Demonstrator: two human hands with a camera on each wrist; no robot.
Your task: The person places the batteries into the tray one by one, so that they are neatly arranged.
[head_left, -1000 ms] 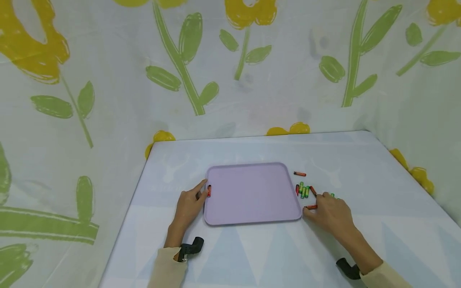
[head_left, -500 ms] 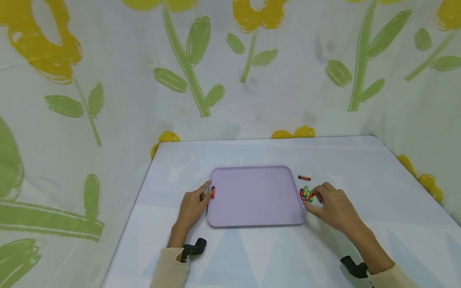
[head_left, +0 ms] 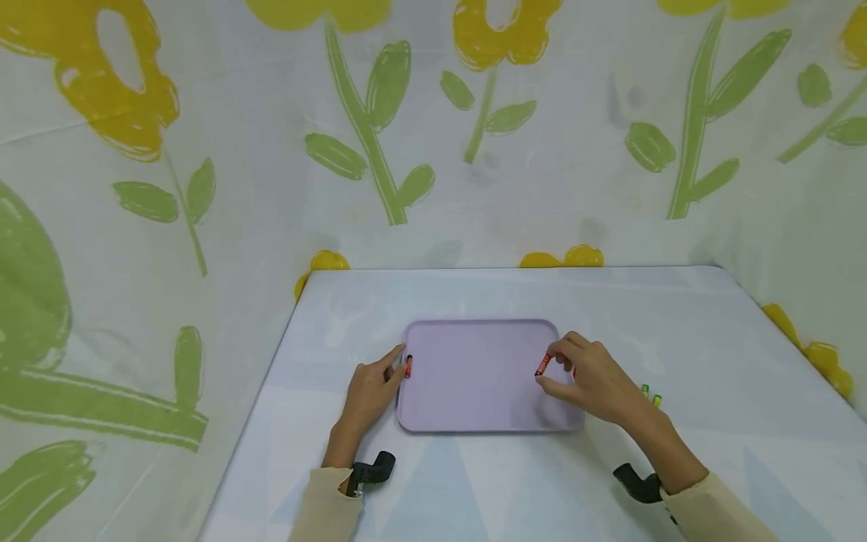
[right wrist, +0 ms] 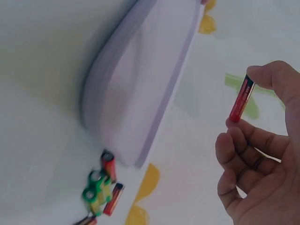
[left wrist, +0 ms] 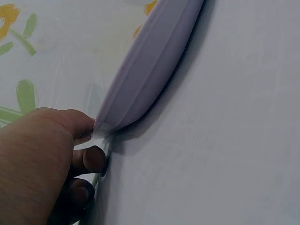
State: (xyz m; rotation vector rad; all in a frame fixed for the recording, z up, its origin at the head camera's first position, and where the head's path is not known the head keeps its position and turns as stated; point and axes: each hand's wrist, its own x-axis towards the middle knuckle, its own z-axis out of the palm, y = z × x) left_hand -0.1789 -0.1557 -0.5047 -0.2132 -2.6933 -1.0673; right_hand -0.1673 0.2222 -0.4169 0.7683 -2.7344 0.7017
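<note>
A shallow lilac tray (head_left: 474,376) lies on the table. My left hand (head_left: 371,391) grips its left rim; the thumb sits over the edge, while other fingers are curled outside it in the left wrist view. A red battery (head_left: 409,366) rests just inside that rim, by the thumb. Above the tray's right part, my right hand (head_left: 592,376) pinches another red battery (right wrist: 242,99) with dark end between thumb and fingertip. It is held tilted and apart from the tray surface. The remaining fingers are loosely bent.
Beside the tray's right edge lie several loose red and green batteries; a red one (right wrist: 112,199) and a green one (right wrist: 104,192) show in the right wrist view. My right hand hides most of them in the head view. A flowered cloth wall (head_left: 515,203) stands behind the table.
My right hand has picked up a red battery from the group right of the tray and carried it left, over the tray. My left hand has stayed on the rim. The head view has shifted slightly.
</note>
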